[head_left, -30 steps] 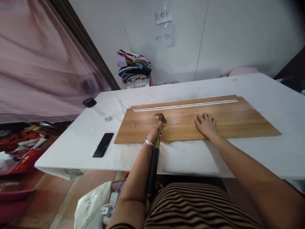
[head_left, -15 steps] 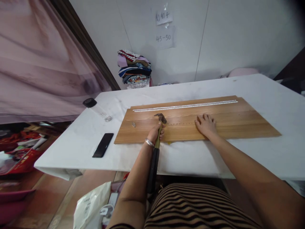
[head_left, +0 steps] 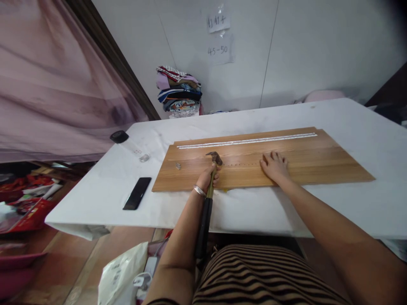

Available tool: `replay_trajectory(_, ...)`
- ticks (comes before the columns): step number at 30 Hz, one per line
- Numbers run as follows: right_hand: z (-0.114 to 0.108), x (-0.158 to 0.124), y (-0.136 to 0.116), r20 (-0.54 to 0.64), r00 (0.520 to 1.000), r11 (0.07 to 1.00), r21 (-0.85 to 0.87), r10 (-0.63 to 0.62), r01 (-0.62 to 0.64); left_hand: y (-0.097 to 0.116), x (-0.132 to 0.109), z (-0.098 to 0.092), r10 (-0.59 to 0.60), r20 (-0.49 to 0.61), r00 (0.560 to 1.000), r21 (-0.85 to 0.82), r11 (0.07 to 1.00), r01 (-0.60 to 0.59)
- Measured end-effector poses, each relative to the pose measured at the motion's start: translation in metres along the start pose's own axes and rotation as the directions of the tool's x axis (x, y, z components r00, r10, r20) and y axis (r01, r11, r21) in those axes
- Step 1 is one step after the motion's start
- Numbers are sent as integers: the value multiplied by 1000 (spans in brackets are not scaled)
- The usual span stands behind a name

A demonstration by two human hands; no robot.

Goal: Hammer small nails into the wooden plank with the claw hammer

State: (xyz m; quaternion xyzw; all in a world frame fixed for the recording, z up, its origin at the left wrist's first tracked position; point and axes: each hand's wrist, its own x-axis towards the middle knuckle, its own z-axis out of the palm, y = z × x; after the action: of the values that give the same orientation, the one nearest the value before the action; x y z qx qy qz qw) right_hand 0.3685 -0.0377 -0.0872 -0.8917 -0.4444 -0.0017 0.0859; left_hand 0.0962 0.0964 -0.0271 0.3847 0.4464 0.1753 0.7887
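My left hand (head_left: 207, 178) is closed round the upper handle of a claw hammer (head_left: 206, 216), close below its rusty head. The head rests on or just over a wooden board (head_left: 305, 156), and the black grip points back toward my body. Palm down, my right hand (head_left: 275, 166) lies on the board with its fingers spread, holding nothing. Between the two hands runs a row of small dark nail heads or holes (head_left: 239, 164). A little pile of nails (head_left: 178, 166) lies near the board's left end.
Two white measuring strips (head_left: 248, 141) run along the board's far side. Left of it on the white-covered table (head_left: 92, 199) are a black phone (head_left: 137, 193) and a clear bottle with a black lid (head_left: 130, 146). Folded clothes (head_left: 179, 91) are stacked by the wall.
Both hands and the hammer stay in the same place on the board. Only a very slight shift of the camera shows.
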Motion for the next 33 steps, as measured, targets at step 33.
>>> replay_trajectory(33, -3, 0, -2, 20, 1000, 1000, -14, 7, -7, 0, -2, 1, -3, 7, 1000, 1, 1000, 3)
